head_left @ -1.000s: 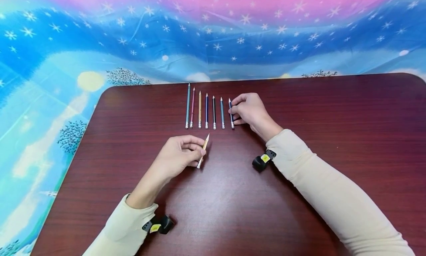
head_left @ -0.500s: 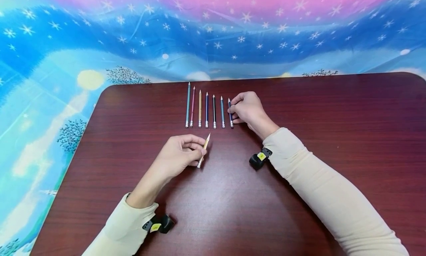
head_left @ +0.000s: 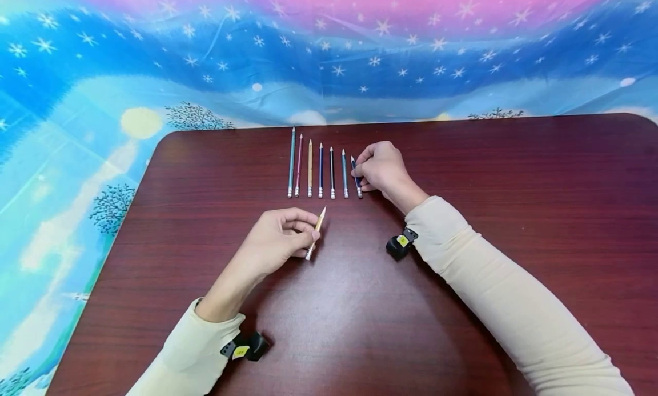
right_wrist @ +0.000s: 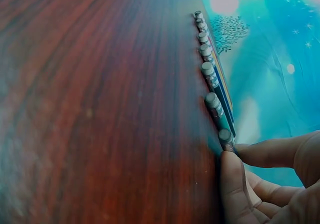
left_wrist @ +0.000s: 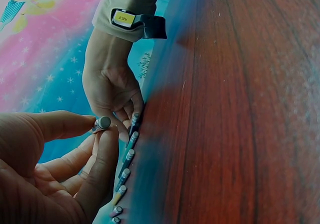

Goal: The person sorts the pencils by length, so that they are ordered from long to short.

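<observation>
In the head view, my left hand (head_left: 277, 240) pinches a short yellow pencil (head_left: 319, 221) above the table, its sharpened tip pointing away from me. The left wrist view shows that pencil's eraser end (left_wrist: 104, 122) between thumb and fingers. Farther off, my right hand (head_left: 384, 166) pinches a short dark blue pencil (head_left: 357, 182) at the right end of a row. This pencil leans slightly left at its tip. Beside it lies a teal pencil (head_left: 344, 174), then a black pencil (head_left: 332, 173). In the right wrist view, the dark blue pencil's eraser (right_wrist: 226, 135) shows by the fingertips.
Leftward the row continues with a blue pencil (head_left: 321, 170), a yellow pencil (head_left: 310, 167), a pink pencil (head_left: 299, 166) and a long teal pencil (head_left: 291, 163). Their eraser ends are roughly level. A snowflake-patterned cloth (head_left: 288, 59) hangs behind the brown table (head_left: 339, 327).
The dark blue pencil's tip has drawn slightly toward me and the pencil leans more to the left. My right hand has shifted slightly left. My left hand holds its pencil in the same place.
</observation>
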{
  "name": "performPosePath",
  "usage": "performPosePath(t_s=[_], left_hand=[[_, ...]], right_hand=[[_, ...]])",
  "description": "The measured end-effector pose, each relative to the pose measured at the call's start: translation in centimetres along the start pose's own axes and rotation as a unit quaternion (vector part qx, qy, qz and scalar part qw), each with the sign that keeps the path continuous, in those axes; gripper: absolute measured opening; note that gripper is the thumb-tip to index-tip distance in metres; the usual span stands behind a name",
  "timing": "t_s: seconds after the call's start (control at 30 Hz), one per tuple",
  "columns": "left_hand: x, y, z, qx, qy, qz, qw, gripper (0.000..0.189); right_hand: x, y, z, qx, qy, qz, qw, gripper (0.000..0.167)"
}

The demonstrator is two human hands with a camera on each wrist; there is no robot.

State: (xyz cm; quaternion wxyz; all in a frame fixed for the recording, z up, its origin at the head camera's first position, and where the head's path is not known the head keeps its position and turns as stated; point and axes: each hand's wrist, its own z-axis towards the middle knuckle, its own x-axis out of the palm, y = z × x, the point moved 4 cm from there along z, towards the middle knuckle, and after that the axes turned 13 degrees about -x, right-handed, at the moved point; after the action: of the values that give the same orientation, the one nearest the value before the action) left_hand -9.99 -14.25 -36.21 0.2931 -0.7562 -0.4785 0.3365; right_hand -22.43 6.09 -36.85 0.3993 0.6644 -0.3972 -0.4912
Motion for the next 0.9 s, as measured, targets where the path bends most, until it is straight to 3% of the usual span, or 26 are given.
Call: performPosePath(t_s=[0.17, 0.9], left_hand=[[0.01, 0.04, 0.10, 0.000, 0.002, -0.001, 1.0000, 0.024], [-0.01, -0.07, -0.06, 0.000, -0.001, 0.005, 1.0000, 0.024]], right_hand=[[-0.02, 0.03, -0.02, -0.006, 0.001, -0.013, 0.9999, 0.011], [-0.26, -0.50, 0.00, 0.006, -0.006, 0.031, 0.9995, 0.012]])
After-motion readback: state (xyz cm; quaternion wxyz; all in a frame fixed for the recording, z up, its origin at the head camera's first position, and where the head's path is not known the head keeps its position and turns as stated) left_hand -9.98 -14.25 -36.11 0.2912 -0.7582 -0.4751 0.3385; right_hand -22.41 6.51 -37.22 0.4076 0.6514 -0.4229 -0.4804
